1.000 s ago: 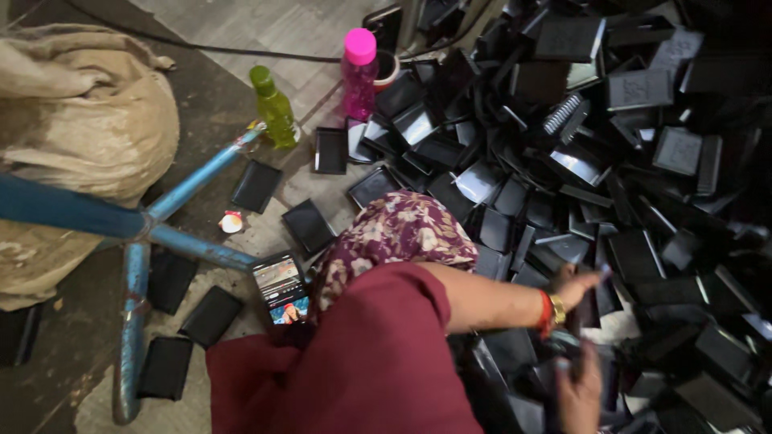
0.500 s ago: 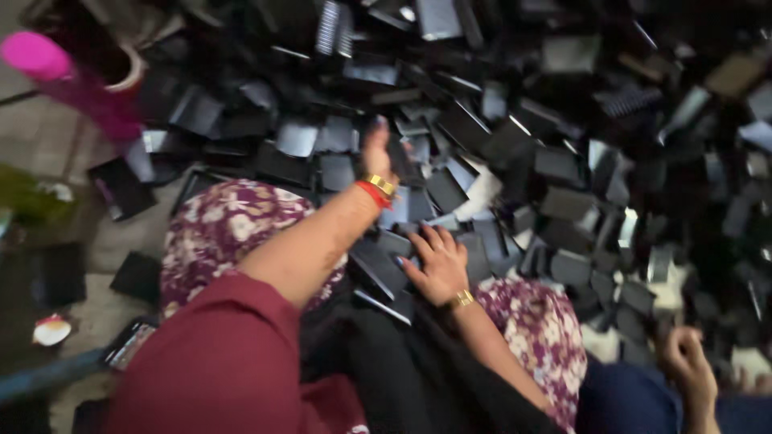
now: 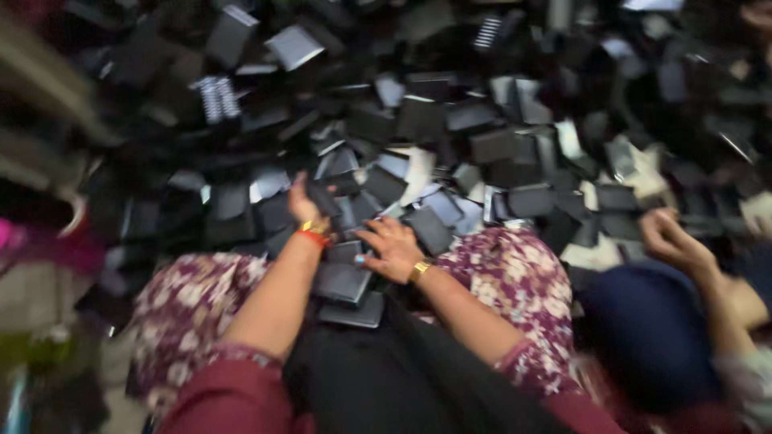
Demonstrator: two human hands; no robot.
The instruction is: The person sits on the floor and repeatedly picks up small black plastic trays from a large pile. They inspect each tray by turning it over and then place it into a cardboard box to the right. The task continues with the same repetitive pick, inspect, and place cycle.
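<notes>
Your view is swinging right of half a second ago; the pink bottle is gone from sight. Your left hand (image 3: 308,207) is now pinching a small black case (image 3: 326,195) over the pile (image 3: 450,128). Your right hand (image 3: 392,249), fingers spread, is pressing flat cases (image 3: 344,281) on your lap. A neighbour's hand (image 3: 671,241) is reaching in, far right.

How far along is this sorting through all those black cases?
Done: a few flat black cases lie stacked on the lap. In hand: the left hand grips one small dark case, and the right hand rests on the stack. Left: a huge heap of black cases covers the floor ahead. Another person's hand reaches in alongside.
</notes>
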